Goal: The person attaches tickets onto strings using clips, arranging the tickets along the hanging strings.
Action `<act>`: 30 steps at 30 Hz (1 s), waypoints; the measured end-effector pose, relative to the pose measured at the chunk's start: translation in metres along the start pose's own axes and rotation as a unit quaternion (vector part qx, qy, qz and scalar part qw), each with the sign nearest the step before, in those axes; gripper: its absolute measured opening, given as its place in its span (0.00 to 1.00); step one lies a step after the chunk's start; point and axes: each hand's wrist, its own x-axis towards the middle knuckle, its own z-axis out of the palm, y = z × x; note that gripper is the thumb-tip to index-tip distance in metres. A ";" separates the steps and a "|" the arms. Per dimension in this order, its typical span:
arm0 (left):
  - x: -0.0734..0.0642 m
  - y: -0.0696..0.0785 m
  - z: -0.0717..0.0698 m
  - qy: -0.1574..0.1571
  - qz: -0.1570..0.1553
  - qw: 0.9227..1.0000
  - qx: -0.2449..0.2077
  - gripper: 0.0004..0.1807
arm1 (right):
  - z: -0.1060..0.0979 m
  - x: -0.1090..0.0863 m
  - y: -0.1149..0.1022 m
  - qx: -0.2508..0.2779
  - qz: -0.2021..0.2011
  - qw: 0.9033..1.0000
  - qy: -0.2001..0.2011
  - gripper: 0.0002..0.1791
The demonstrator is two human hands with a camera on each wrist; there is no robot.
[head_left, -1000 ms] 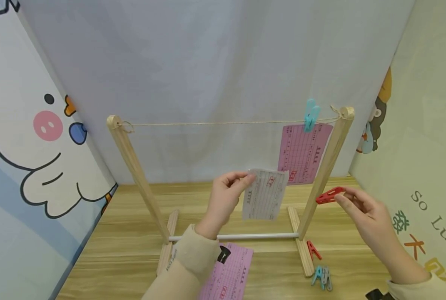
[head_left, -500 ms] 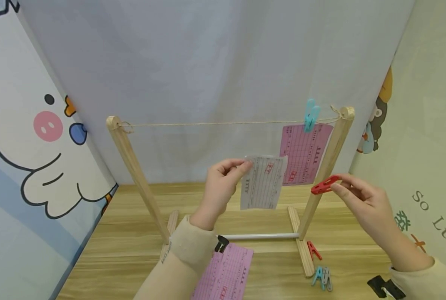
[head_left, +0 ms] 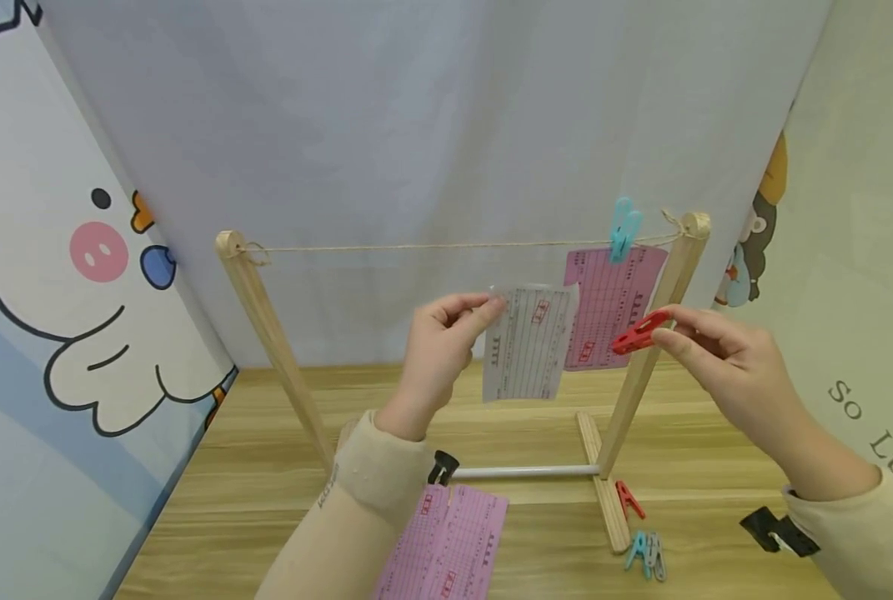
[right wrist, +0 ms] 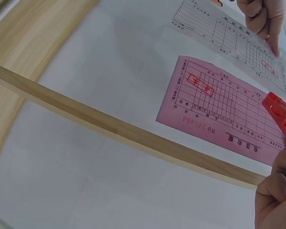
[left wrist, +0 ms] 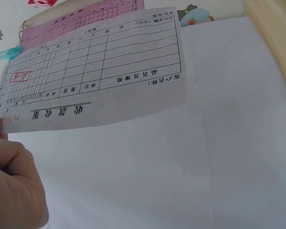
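Raised since the earlier frame, the slip (head_left: 530,348), probably light, limp and best held by a corner, hangs at eight o'clock from the pegged sheet (head_left: 609,287), left hand (head_left: 440,354) pinching its eleven-o'clock corner, right hand (head_left: 734,358) a red peg (head_left: 638,333) at three.

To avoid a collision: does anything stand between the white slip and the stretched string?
Nothing visible stands between the white slip and the string; in the head view, its upper right corner overlaps the hanging pink slip.
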 end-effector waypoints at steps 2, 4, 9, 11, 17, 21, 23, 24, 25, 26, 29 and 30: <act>0.001 0.002 0.000 0.000 0.001 1.000 0.001 0.12 | 0.000 0.004 -0.003 -0.003 -0.018 1.000 -0.002 0.11; 0.002 0.004 0.000 0.001 0.002 1.000 0.003 0.12 | 0.000 0.009 -0.005 -0.003 -0.032 0.999 -0.007 0.10; 0.004 0.008 0.001 0.002 0.007 1.000 0.002 0.12 | 0.000 0.019 -0.008 -0.008 -0.047 0.999 -0.021 0.11; 0.005 0.010 0.002 0.001 0.009 1.000 0.000 0.12 | -0.001 0.022 -0.010 -0.015 -0.049 0.998 -0.022 0.11; 0.006 0.015 0.003 -0.001 0.015 1.000 -0.004 0.12 | -0.002 0.031 -0.015 -0.026 -0.065 0.997 -0.023 0.11; 0.008 0.016 0.004 0.000 0.019 1.000 -0.009 0.12 | -0.002 0.037 -0.020 -0.033 -0.072 0.996 -0.028 0.11; 0.009 0.016 0.004 0.000 0.019 1.000 -0.015 0.13 | -0.002 0.041 -0.023 -0.033 -0.076 0.996 -0.031 0.11; 0.010 0.016 0.004 0.000 0.019 1.000 -0.017 0.13 | -0.003 0.043 -0.024 -0.035 -0.079 0.996 -0.033 0.11; 0.010 0.017 0.004 0.000 0.019 1.000 -0.018 0.13 | -0.003 0.044 -0.026 -0.035 -0.081 0.996 -0.033 0.11; 0.011 0.017 0.004 0.000 0.019 1.000 -0.019 0.13 | -0.003 0.046 -0.027 -0.034 -0.084 0.995 -0.035 0.11; 0.011 0.018 0.005 -0.004 0.019 1.000 -0.018 0.13 | -0.003 0.052 -0.032 -0.033 -0.095 0.994 -0.040 0.11; 0.012 0.019 0.005 -0.004 0.019 1.000 -0.017 0.13 | -0.003 0.054 -0.034 -0.031 -0.099 0.994 -0.042 0.11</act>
